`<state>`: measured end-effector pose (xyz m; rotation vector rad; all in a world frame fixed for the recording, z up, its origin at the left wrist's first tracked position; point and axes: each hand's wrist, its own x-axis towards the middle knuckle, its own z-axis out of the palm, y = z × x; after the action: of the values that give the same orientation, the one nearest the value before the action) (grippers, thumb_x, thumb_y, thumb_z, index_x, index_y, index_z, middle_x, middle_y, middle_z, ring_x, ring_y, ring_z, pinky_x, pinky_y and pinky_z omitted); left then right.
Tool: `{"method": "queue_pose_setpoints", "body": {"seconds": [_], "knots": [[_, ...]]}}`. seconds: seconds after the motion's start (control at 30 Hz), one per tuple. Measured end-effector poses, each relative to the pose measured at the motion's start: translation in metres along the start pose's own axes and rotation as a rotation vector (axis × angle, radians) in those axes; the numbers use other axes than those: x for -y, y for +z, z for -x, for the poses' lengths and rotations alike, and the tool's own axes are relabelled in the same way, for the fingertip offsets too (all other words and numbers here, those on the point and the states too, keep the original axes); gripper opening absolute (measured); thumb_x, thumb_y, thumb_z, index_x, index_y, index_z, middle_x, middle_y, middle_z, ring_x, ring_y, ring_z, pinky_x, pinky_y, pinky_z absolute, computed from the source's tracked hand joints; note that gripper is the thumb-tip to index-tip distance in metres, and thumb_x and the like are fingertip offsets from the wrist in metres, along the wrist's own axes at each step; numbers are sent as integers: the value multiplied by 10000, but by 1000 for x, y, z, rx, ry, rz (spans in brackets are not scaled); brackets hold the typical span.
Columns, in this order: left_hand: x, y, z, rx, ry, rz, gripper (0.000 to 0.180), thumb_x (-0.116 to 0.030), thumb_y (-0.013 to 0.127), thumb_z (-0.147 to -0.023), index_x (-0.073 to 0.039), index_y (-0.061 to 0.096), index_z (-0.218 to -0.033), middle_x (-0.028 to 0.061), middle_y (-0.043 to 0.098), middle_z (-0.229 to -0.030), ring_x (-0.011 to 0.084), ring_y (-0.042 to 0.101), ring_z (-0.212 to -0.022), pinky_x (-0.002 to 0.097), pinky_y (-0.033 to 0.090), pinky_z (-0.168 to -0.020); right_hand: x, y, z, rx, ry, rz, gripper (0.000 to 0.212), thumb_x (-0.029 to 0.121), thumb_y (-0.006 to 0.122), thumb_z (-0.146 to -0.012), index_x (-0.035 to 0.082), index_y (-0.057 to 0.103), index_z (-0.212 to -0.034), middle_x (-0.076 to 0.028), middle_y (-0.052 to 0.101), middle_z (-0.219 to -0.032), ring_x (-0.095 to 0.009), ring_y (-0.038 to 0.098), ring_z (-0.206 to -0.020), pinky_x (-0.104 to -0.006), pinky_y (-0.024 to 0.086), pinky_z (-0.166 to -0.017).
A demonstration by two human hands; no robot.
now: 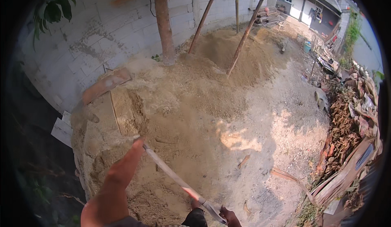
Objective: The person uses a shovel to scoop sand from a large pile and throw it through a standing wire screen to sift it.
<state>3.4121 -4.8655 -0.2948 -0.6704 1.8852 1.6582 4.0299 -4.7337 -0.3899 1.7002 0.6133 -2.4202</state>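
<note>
I hold a long-handled hoe (173, 173) slantwise across the sandy ground. My left hand (138, 142) is closed round the pale handle near its head. At the lower edge, my right hand (229, 217) grips the rear end of the handle. The thin-edged, sand-coloured head seems to be down in a heap of brown sand (163, 100); sand makes its outline hard to tell. Just beyond it, a reddish-brown board (106, 85) leans along the sand's edge by the wall.
A tree trunk (164, 23) rises beside the grey block wall (102, 23). Farther off, a wooden-framed screen (245, 37) stands in a sand mound. Dry leaves (344, 121) and scrap line the right side. A dark drop lies left of a white slab (62, 131).
</note>
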Motion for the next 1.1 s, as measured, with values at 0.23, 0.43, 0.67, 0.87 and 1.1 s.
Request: {"method": "queue_pose_setpoints", "body": {"seconds": [0.23, 0.43, 0.67, 0.87, 1.1], "knots": [[-414, 213, 145, 171, 880, -188, 588, -264, 740, -750, 98, 492, -1142, 202, 576, -1068, 292, 592, -934, 421, 477, -773, 187, 245, -40, 677, -79, 7, 377, 429, 440, -964, 59, 513, -960, -98, 572, -679, -180, 562, -472, -279, 481, -374], [-378, 191, 140, 129, 1011, -222, 530, -252, 729, -751, 87, 512, -1096, 166, 613, -988, 234, 605, -831, 368, 477, -724, 222, 194, -25, 443, -87, 68, 395, 432, 491, -947, 43, 547, -976, -94, 575, -674, -191, 588, -513, -277, 493, -401], [-61, 41, 10, -33, 189, -76, 146, -175, 668, -799, -78, 584, -868, 61, 503, -720, 190, 469, -557, 407, 400, -505, 174, 2, -16, -74, -49, 609, 427, 483, 646, -847, 56, 662, -846, -29, 618, -742, -124, 555, -590, -280, 452, -539], [100, 44, 10, -95, -209, -33, 212, -246, 598, -887, -44, 567, -947, 88, 500, -697, 213, 446, -517, 433, 369, -495, 210, -124, -6, -412, 68, 916, 514, 527, 745, -729, 42, 711, -894, -95, 681, -925, -203, 633, -762, -350, 490, -679], [108, 180, -29, 204, -141, 363, 180, -182, 575, -859, -70, 511, -733, 42, 448, -597, 181, 427, -491, 346, 348, -465, 382, -118, 41, -598, -174, 1260, 666, 623, 501, -846, -13, 687, -910, -116, 691, -794, -230, 657, -760, -354, 488, -725]]}}
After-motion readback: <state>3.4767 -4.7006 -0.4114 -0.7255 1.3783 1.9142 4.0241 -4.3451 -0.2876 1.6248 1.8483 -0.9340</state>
